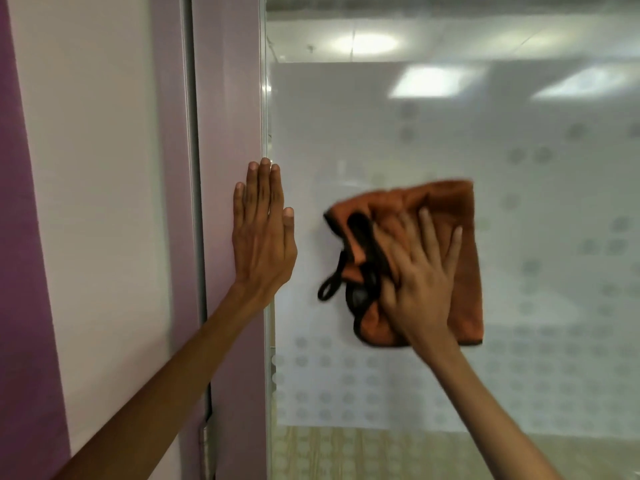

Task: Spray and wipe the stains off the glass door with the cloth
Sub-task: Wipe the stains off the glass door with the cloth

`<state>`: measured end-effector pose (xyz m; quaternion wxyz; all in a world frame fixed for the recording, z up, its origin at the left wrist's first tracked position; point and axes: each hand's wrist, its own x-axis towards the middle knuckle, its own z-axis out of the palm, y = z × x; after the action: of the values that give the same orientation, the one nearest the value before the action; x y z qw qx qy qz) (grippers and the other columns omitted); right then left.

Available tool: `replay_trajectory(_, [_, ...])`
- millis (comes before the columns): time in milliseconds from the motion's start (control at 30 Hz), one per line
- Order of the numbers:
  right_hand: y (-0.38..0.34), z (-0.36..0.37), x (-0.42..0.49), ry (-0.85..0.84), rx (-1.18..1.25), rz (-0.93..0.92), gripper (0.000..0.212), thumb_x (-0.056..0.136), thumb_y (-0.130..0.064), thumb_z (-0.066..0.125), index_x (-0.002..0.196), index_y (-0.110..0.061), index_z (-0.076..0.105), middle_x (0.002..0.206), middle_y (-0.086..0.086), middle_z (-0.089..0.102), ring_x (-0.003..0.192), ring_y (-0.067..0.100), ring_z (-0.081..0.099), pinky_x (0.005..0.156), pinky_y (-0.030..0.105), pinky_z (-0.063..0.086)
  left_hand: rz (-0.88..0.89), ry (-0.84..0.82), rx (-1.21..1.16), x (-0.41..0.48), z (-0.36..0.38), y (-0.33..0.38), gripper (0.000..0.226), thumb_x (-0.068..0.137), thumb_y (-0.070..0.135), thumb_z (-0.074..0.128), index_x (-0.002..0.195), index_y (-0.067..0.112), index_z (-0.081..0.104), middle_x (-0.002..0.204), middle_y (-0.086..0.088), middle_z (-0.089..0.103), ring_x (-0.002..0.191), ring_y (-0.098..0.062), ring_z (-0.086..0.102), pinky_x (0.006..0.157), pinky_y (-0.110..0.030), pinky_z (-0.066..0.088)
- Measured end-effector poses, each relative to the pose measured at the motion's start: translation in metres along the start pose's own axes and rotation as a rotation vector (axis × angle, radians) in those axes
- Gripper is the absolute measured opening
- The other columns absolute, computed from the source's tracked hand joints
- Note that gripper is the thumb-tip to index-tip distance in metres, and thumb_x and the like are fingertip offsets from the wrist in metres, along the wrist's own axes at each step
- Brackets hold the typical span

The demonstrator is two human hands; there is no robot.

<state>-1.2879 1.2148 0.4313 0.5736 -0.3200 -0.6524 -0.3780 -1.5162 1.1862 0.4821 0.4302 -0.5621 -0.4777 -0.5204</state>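
Observation:
The glass door [519, 202] fills the right half of the view, frosted with rows of pale dots. An orange cloth [464, 265] with a black hem and a black hanging loop is pressed flat against the glass. My right hand [420, 282] lies spread over the cloth's middle, fingers apart, palm pushing it onto the pane; hand and cloth are motion-blurred. My left hand [263, 233] rests flat and open on the pinkish door frame [225, 116], its fingertips at the glass edge. No spray bottle is in view.
A purple and white wall panel [86, 202] stands left of the frame, with a dark vertical gap between them. Through the lower clear strip of glass I see a wood-toned floor [346, 452]. Ceiling lights reflect high in the pane.

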Motion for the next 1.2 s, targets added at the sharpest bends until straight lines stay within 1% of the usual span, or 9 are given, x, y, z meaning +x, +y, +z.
replay_trajectory(133, [0.0, -0.002, -0.02, -0.027, 0.021, 0.032, 0.051, 0.085, -0.032, 0.049, 0.136, -0.031, 0.056, 0.149, 0.005, 0.051, 0.15, 0.027, 0.027, 0.118, 0.067, 0.01, -0.028, 0.01, 0.0, 0.0, 0.0, 0.004, 0.056, 0.105, 0.022, 0.02, 0.156, 0.002, 0.012, 0.166, -0.016, 0.011, 0.155, -0.029, 0.006, 0.127, -0.046, 0.003])
replay_trajectory(267, [0.003, -0.004, 0.026, -0.002, 0.009, 0.055, 0.054, 0.088, -0.039, 0.045, 0.14, -0.028, 0.053, 0.15, 0.007, 0.049, 0.15, 0.028, 0.026, 0.117, 0.068, 0.007, -0.044, 0.002, 0.025, 0.005, 0.001, 0.016, 0.057, 0.105, 0.022, 0.023, 0.156, -0.001, 0.012, 0.165, -0.018, 0.01, 0.155, -0.03, 0.005, 0.126, -0.051, 0.0])
replay_trajectory(433, [0.016, -0.001, 0.097, 0.05, -0.036, 0.05, 0.052, 0.093, -0.044, 0.043, 0.141, -0.028, 0.053, 0.152, 0.006, 0.047, 0.15, 0.029, 0.026, 0.118, 0.067, 0.007, -0.053, -0.005, 0.047, 0.02, 0.005, 0.034, 0.058, 0.104, 0.025, 0.02, 0.156, 0.001, 0.012, 0.166, -0.015, 0.011, 0.155, -0.029, 0.006, 0.124, -0.054, -0.002])
replay_trajectory(600, [0.025, -0.004, 0.11, 0.043, -0.064, 0.008, 0.052, 0.094, -0.04, 0.044, 0.144, -0.027, 0.05, 0.154, 0.005, 0.044, 0.151, 0.027, 0.024, 0.119, 0.066, 0.008, -0.07, -0.029, 0.063, 0.022, 0.011, 0.049, 0.059, 0.104, 0.026, 0.019, 0.157, 0.001, 0.01, 0.166, -0.015, 0.009, 0.155, -0.03, 0.005, 0.124, -0.058, 0.001])
replay_trajectory(800, [0.084, -0.029, 0.115, 0.068, -0.072, 0.075, 0.054, 0.089, -0.035, 0.05, 0.142, -0.026, 0.052, 0.153, 0.004, 0.045, 0.151, 0.026, 0.024, 0.119, 0.066, 0.004, -0.047, -0.017, 0.075, 0.021, 0.017, 0.055, 0.058, 0.106, 0.024, 0.021, 0.157, 0.003, 0.008, 0.167, -0.012, 0.007, 0.155, -0.027, 0.002, 0.124, -0.057, -0.001])
replay_trajectory(933, [0.127, -0.047, 0.119, 0.055, -0.109, 0.05, 0.058, 0.085, -0.029, 0.052, 0.143, -0.024, 0.049, 0.153, 0.006, 0.045, 0.151, 0.027, 0.024, 0.117, 0.069, 0.007, -0.071, -0.007, 0.057, 0.023, 0.019, 0.061, 0.058, 0.105, 0.025, 0.019, 0.157, 0.004, 0.006, 0.167, -0.011, 0.006, 0.155, -0.026, 0.001, 0.123, -0.059, -0.002])
replay_trajectory(1000, [0.157, -0.057, 0.121, 0.096, -0.098, 0.128, 0.06, 0.086, -0.029, 0.052, 0.145, -0.025, 0.046, 0.154, 0.005, 0.044, 0.151, 0.026, 0.024, 0.116, 0.069, 0.009, -0.078, -0.012, 0.058, 0.026, 0.021, 0.066, 0.058, 0.105, 0.027, 0.019, 0.158, 0.005, 0.005, 0.167, -0.009, 0.004, 0.155, -0.024, -0.001, 0.123, -0.06, -0.003])
replay_trajectory(1100, [0.189, -0.07, 0.135, 0.195, -0.035, 0.371, 0.06, 0.09, -0.032, 0.044, 0.15, -0.028, 0.039, 0.158, 0.0, 0.038, 0.152, 0.023, 0.021, 0.117, 0.067, 0.011, -0.074, -0.028, 0.078, 0.034, 0.021, 0.073, 0.059, 0.106, 0.03, 0.017, 0.158, 0.008, 0.004, 0.168, -0.005, 0.003, 0.155, -0.021, -0.002, 0.121, -0.063, -0.003])
replay_trajectory(1200, [0.185, -0.065, 0.152, 0.237, -0.115, 0.502, 0.057, 0.093, -0.038, 0.037, 0.15, -0.03, 0.037, 0.159, -0.001, 0.035, 0.152, 0.023, 0.019, 0.118, 0.067, 0.005, -0.005, -0.056, 0.08, 0.048, 0.021, 0.081, 0.058, 0.106, 0.033, 0.013, 0.159, 0.009, 0.007, 0.168, -0.004, 0.006, 0.155, -0.021, 0.0, 0.121, -0.064, -0.002])
